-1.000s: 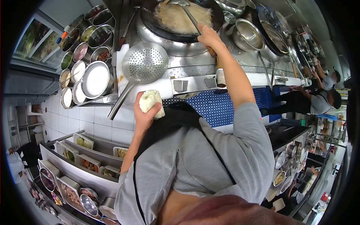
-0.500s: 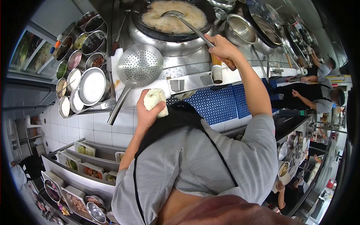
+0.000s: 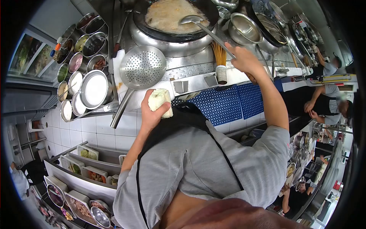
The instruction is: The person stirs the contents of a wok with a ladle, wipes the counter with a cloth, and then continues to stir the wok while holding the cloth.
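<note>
My right hand (image 3: 246, 61) is closed round the handle of a long steel ladle (image 3: 213, 35). The ladle's bowl hangs over the right part of a wok (image 3: 143, 27) full of bubbling, foamy yellowish liquid. Folded white cloth (image 3: 160, 101) fills my left hand (image 3: 151, 114), which is closed around it near my waist, with the thumb across the front. Just beyond that hand, a perforated strainer (image 3: 143, 68) lies on the counter, its handle pointing toward me. A bamboo brush (image 3: 220, 63) stands upright below the ladle's handle.
Several bowls of ingredients and a large pot of white contents (image 3: 94, 88) stand at the left. An empty steel bowl (image 3: 245, 29) sits right of the wok. Ingredient trays (image 3: 78, 202) are behind me at lower left. Another person (image 3: 310, 103) stands at the right.
My right hand has moved right and toward me with the ladle, whose bowl has shifted right across the wok. My left hand stays nearly still. The person at the right has come closer.
</note>
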A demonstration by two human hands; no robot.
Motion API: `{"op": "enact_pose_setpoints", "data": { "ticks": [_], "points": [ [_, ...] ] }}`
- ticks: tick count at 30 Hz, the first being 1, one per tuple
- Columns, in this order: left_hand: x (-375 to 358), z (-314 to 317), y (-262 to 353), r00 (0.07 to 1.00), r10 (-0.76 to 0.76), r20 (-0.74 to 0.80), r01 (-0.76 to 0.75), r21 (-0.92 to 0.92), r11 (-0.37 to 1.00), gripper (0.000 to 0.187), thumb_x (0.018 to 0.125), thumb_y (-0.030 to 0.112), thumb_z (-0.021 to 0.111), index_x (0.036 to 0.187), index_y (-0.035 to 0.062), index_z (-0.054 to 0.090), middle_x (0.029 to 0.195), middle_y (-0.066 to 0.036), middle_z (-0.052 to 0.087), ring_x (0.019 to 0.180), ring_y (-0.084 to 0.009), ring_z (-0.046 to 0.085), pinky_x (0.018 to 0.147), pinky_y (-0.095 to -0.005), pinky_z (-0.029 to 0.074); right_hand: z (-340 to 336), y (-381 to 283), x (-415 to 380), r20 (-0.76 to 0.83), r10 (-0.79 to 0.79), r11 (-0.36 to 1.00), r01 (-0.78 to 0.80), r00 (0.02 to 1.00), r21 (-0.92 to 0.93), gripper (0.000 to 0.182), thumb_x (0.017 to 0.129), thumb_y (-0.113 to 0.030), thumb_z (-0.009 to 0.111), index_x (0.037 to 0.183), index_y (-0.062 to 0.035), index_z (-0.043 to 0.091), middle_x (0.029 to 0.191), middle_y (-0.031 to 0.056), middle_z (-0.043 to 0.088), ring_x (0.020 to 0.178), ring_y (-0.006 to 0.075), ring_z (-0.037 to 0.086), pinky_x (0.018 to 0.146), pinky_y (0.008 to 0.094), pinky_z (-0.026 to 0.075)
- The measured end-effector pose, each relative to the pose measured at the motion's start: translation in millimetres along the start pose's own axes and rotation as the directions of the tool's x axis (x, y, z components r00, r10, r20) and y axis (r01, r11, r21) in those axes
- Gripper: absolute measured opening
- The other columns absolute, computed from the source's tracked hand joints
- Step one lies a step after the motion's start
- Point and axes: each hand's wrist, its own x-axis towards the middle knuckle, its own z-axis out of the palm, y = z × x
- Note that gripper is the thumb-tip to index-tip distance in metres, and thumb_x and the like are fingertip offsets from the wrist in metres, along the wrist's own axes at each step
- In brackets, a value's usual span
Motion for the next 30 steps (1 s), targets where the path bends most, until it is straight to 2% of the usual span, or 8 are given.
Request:
{"op": "enact_pose_setpoints", "data": {
  "ticks": [3, 9, 15, 19, 21, 22, 26, 30],
  "points": [
    [-0.3, 1.1, 1.4, 1.0, -0.001, -0.008, 0.001, 0.002, 1.0, 0.041, 0.074, 0.008, 0.077, 0.109, -0.0011, 0.058, 0.096, -0.007, 0.065, 0.085, -0.0122, 0.061, 0.076, -0.0282, 0.051, -7.9, -23.5, 11.5, 0.104, 0.113, 0.992, -0.117, 0.988, 0.036, 0.07, 0.078, -0.004, 0.055, 0.147, -0.01, 0.043, 0.102, 0.0268, 0.065, 0.099, 0.0451, 0.062, 0.088, 0.0514, 0.047],
    [-3.4, 0.3, -0.6, 0.999, 0.013, -0.033, -0.012, 0.029, 1.0, 0.042, 0.074, 0.009, 0.077, 0.111, -0.0017, 0.058, 0.096, -0.007, 0.065, 0.085, -0.0124, 0.061, 0.076, -0.0283, 0.051, 34.0, -15.8, 68.8, 0.047, 0.125, 0.986, -0.13, 0.991, 0.1, 0.061, 0.078, -0.005, 0.056, 0.139, -0.006, 0.05, 0.108, 0.0281, 0.066, 0.107, 0.0426, 0.063, 0.09, 0.0488, 0.051],
    [-12.6, 4.9, 4.0, 0.996, 0.007, -0.084, -0.005, 0.025, 1.0, 0.044, 0.075, 0.01, 0.078, 0.112, -0.0021, 0.058, 0.096, -0.007, 0.065, 0.085, -0.0127, 0.061, 0.076, -0.0283, 0.051, 42.8, -9.3, 120.5, 0.069, 0.225, 0.885, -0.234, 0.972, 0.404, 0.056, 0.078, -0.008, 0.057, 0.134, -0.0064, 0.055, 0.089, 0.0263, 0.07, 0.078, 0.0379, 0.071, 0.078, 0.0436, 0.057],
    [-17.6, 8.1, 6.1, 0.993, 0.011, -0.12, -0.008, 0.031, 0.999, 0.044, 0.075, 0.009, 0.077, 0.112, -0.0021, 0.057, 0.096, -0.007, 0.065, 0.085, -0.0127, 0.061, 0.076, -0.0286, 0.051, 51.6, 0.0, 148.6, 0.083, 0.266, 0.785, -0.266, 0.96, 0.559, 0.056, 0.081, -0.008, 0.058, 0.137, -0.0039, 0.051, 0.078, 0.0197, 0.068, 0.057, 0.027, 0.068, 0.059, 0.0391, 0.056],
    [-20.5, 9.2, 7.3, 0.988, 0.015, -0.152, -0.014, 0.012, 1.0, 0.043, 0.075, 0.009, 0.077, 0.112, -0.0018, 0.057, 0.096, -0.007, 0.064, 0.085, -0.0128, 0.061, 0.076, -0.0286, 0.051, 51.6, 3.2, 152.8, 0.089, 0.231, 0.708, -0.23, 0.969, 0.668, 0.066, 0.084, -0.005, 0.059, 0.147, -0.0002, 0.04, 0.072, 0.0135, 0.063, 0.048, 0.0201, 0.062, 0.044, 0.0348, 0.051],
    [-22.8, 9.7, 7.3, 0.985, 0.015, -0.169, -0.015, 0.001, 1.0, 0.042, 0.075, 0.009, 0.077, 0.112, -0.0016, 0.057, 0.096, -0.007, 0.064, 0.085, -0.0128, 0.061, 0.076, -0.0287, 0.051, 55.5, 3.3, 150.4, 0.127, 0.264, 0.596, -0.265, 0.956, 0.758, 0.063, 0.088, -0.005, 0.058, 0.148, -0.0015, 0.04, 0.072, 0.0079, 0.057, 0.045, 0.016, 0.055, 0.041, 0.0318, 0.047],
    [-27.6, 7.9, 5.1, 0.979, 0.01, -0.203, -0.015, -0.022, 1.0, 0.042, 0.075, 0.008, 0.077, 0.112, -0.0014, 0.057, 0.097, -0.007, 0.064, 0.085, -0.013, 0.061, 0.077, -0.0287, 0.051, 42.5, 2.6, 126.0, 0.299, 0.184, 0.181, -0.331, 0.936, 0.926, 0.059, 0.094, -0.007, 0.058, 0.149, -0.0031, 0.036, 0.07, 0.0037, 0.052, 0.049, 0.0133, 0.051, 0.041, 0.028, 0.044],
    [-26.4, 8.2, 1.8, 0.982, 0.015, -0.19, -0.017, -0.011, 1.0, 0.043, 0.076, 0.009, 0.077, 0.112, -0.0015, 0.057, 0.097, -0.007, 0.065, 0.086, -0.0131, 0.062, 0.077, -0.0288, 0.051, 42.5, 9.8, 108.0, 0.341, 0.13, -0.028, -0.341, 0.931, 0.94, 0.051, 0.096, -0.011, 0.058, 0.142, -0.0008, 0.039, 0.072, 0.002, 0.055, 0.052, 0.0107, 0.051, 0.042, 0.0239, 0.044]
  ]
}}
